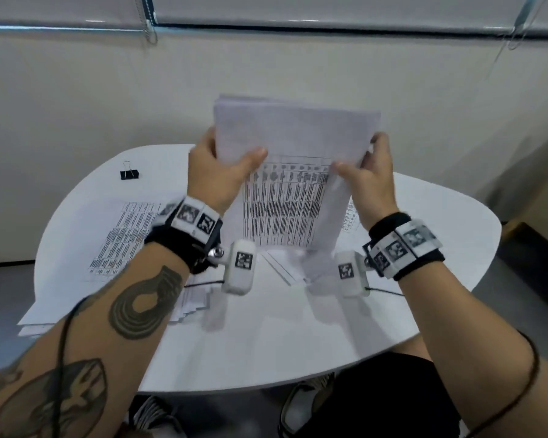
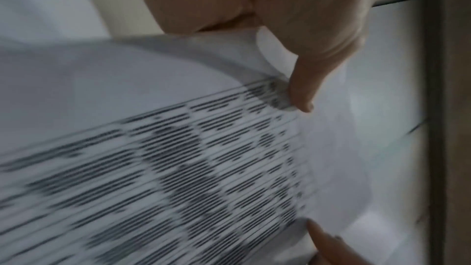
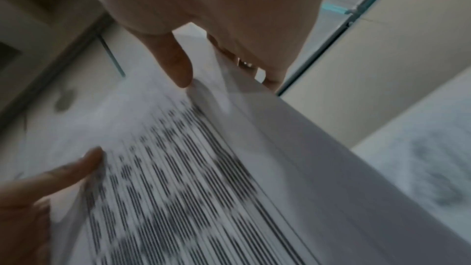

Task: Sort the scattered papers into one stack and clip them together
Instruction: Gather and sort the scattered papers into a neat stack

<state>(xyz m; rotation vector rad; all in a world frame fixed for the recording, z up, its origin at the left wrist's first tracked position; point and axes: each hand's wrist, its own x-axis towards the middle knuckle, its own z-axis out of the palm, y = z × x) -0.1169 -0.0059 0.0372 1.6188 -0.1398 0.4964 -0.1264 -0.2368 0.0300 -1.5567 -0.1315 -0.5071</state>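
Both hands (image 1: 215, 172) (image 1: 370, 181) grip upright printed paper stack (image 1: 295, 172); black binder clip (image 1: 129, 174), likely metal-handled, apart.

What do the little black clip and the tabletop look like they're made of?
Clip: probably painted black metal with bare wire handles, going by the thin silvery loops standing up from its body.

Table: a smooth white top with a slight sheen and rounded edge, maybe laminate or plastic; the picture cannot settle which.
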